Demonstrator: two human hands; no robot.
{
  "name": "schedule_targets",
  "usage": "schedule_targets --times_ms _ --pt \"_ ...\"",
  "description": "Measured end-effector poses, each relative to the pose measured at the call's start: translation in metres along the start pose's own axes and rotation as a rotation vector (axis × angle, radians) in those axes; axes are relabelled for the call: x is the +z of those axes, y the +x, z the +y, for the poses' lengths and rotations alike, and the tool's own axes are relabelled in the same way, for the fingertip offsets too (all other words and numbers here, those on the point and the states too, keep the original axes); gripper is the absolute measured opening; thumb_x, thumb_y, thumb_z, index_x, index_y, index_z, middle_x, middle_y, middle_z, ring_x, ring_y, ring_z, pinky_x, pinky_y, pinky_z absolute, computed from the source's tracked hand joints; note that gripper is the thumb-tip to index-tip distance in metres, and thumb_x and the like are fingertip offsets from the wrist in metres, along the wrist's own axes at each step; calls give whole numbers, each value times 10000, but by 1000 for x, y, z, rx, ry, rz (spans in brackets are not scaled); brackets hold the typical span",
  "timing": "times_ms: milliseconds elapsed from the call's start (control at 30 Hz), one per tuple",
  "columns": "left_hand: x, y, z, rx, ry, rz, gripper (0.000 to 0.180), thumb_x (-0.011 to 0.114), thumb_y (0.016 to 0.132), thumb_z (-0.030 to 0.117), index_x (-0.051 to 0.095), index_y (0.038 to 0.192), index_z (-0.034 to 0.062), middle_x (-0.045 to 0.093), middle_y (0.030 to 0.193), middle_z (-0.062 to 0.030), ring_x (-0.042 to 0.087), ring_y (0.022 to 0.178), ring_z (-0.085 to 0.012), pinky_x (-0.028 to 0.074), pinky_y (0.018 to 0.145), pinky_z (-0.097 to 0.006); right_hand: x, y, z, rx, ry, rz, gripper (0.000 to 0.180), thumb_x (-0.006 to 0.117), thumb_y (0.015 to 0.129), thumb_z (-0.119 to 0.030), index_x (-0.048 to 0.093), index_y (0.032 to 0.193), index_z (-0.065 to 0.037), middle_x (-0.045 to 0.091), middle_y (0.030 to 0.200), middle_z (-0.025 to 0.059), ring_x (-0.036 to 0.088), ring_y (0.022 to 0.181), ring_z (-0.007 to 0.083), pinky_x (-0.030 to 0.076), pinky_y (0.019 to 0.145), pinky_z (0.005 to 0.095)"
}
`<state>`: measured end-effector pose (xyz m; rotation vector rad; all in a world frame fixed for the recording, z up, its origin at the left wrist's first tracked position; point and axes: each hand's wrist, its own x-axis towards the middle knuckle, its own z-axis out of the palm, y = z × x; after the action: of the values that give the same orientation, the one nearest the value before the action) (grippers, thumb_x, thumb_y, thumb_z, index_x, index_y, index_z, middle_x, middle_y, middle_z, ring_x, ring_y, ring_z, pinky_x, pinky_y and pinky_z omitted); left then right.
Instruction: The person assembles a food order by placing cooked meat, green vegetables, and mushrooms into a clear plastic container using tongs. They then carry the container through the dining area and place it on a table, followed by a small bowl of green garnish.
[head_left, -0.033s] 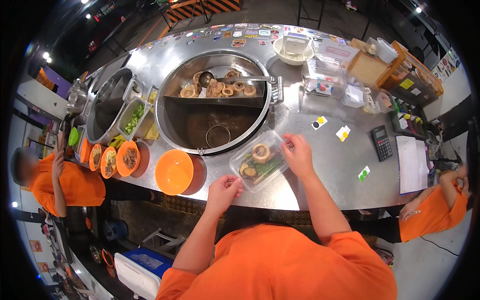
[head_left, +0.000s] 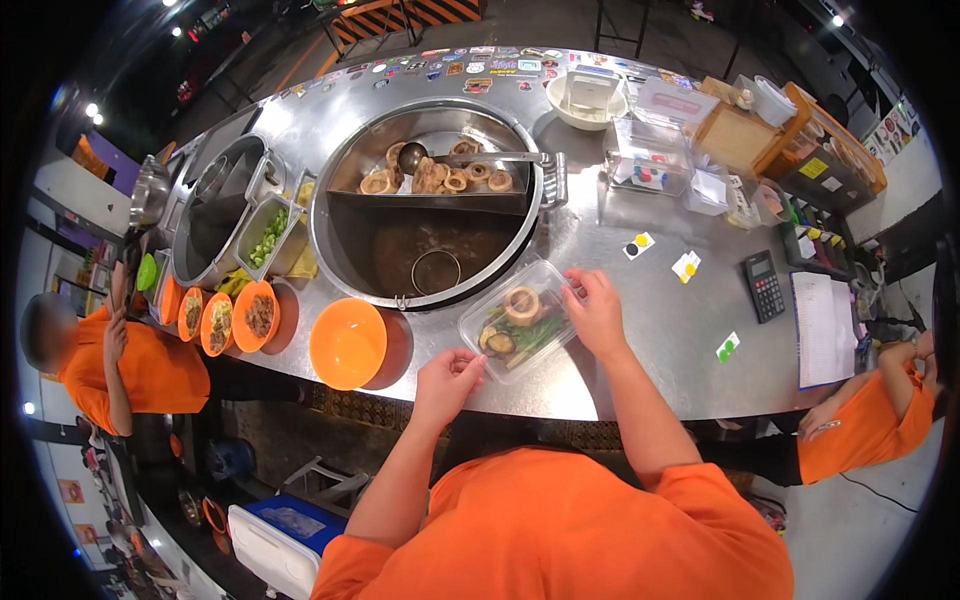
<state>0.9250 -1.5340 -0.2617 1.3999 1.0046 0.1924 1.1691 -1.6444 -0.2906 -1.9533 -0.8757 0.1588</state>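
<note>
Nothing much has shifted since the earlier frame: both hands and the tray sit where they were. Sweeping from the left, I see small orange bowls (head_left: 222, 322) of toppings at the surface's left edge, then a bigger empty orange bowl (head_left: 348, 343) near the front edge. My left hand (head_left: 447, 378) hangs at the front edge just short of the clear plastic container (head_left: 520, 318), fingers loosely curled, holding nothing. The container lies on the steel surface (head_left: 640, 330) just in front of the big divided pot (head_left: 430, 205), with a bone slice and greens inside. My right hand (head_left: 597, 308) rests on its right end, fingers spread lightly over the rim, not clamped. I'd judge it thin, light and bendy, likely slippery; best taken by both short ends, kept level. A calculator (head_left: 765, 285) lies towards the right edge.
</note>
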Motion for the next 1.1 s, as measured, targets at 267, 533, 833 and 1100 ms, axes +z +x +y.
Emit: schedule_targets --times_ms 267,533,833,1100 --pt "8 31 -13 87 -179 139 205 626 953 175 593 1021 -16 633 749 -46 609 611 -95 507 545 -222 3 1 5 123 42 -100 340 590 891 -204 645 1206 -87 656 994 177 644 852 316 506 797 400" --pt "4 52 -25 89 -137 105 258 494 1024 235 529 841 57 527 617 8 493 476 -72 418 426 -222 -1 13 -9 199 -44 -300 402 478 953 -323 576 1299 -145 673 989 246 624 970 443 481 858 489" --pt "14 52 -38 114 -177 126 309 438 1048 252 480 802 70 501 631 -17 478 494 -98 397 463 -266 14 25 3 192 -108 -200 343 460 986 -355 622 956 -54 671 856 226 629 864 455 481 768 518" --pt "19 67 -60 243 96 310 232 501 1021 235 539 1016 6 565 735 -117 562 681 -204 460 662 -358 19 26 18 220 -11 -259 376 443 993 -367 599 933 -30 653 871 236 606 849 467 466 745 504"
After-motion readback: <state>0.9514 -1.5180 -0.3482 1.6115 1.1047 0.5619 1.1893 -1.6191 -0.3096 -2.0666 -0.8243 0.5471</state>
